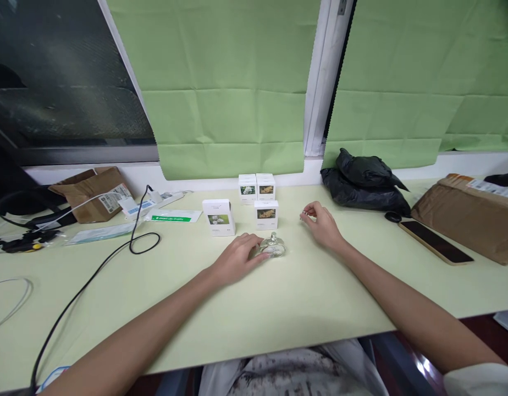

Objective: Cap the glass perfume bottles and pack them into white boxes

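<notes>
On the pale tabletop point(320, 297), the left hand point(237, 257) clasps the glass bottle point(275, 247); just right of it, the right hand point(323, 226) pinches perhaps a cap point(304, 213).

Open counter point(287, 308) is stretching between the left forearm point(155, 324) and the right forearm point(402, 291), and a lane is running from there between the glass bottle point(274, 249) and the right hand point(318, 224) back toward the low wall point(312, 176). Beyond the bottle, a white box point(266, 215) and the rear boxes point(265, 190) are standing in the way, while a taller box point(219, 218) is blocking the reach just past the left hand point(239, 256). A black cable point(112, 254) is crossing the left side of the counter, and black bags point(363, 184), a phone point(436, 242) and a brown package point(468, 217) are crowding the right.
</notes>
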A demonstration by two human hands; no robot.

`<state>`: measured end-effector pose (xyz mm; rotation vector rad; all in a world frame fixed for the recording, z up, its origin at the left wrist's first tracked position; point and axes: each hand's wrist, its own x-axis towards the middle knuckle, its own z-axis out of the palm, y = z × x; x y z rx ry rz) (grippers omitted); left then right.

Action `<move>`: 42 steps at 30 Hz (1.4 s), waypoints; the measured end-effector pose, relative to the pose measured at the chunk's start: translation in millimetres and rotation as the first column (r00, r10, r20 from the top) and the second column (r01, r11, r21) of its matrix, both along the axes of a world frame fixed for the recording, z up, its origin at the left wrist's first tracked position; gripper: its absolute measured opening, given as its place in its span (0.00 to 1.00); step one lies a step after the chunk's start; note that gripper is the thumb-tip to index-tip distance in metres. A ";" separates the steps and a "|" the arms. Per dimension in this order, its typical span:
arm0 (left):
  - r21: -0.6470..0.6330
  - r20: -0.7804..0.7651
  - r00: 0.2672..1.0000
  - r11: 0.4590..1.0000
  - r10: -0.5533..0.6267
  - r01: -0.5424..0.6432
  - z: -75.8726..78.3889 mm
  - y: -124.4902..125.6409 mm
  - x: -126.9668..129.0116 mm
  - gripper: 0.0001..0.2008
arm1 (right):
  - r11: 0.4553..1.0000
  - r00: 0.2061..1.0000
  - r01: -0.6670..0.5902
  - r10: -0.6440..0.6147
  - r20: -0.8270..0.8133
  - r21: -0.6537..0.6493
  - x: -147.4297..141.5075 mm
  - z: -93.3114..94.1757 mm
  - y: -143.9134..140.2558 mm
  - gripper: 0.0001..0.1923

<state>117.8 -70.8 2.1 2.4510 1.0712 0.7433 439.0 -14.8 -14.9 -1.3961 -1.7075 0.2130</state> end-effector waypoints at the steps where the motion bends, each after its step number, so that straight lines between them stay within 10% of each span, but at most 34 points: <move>1: 0.040 -0.029 1.000 0.999 -0.010 0.011 0.2 0.9 -0.8 0.16 | 0.999 0.999 -0.029 0.029 -0.014 0.016 -5.4 2.7 -4.1 0.09; 6: 0.109 -0.071 0.997 0.994 -0.023 0.031 0.7 2.2 -2.3 0.16 | 0.987 0.989 -0.133 0.139 -0.059 0.094 -30.1 14.5 -26.1 0.09; 17: -0.202 0.067 0.997 0.979 0.027 -0.013 6.4 0.9 -2.1 0.18 | 0.964 0.973 -0.217 0.226 -0.045 0.151 -44.3 20.5 -41.6 0.09; 42: -0.120 0.054 0.998 0.993 0.023 -0.016 3.8 -3.9 2.8 0.15 | 0.847 0.867 -0.460 0.493 -0.072 0.266 -80.4 27.3 -75.1 0.12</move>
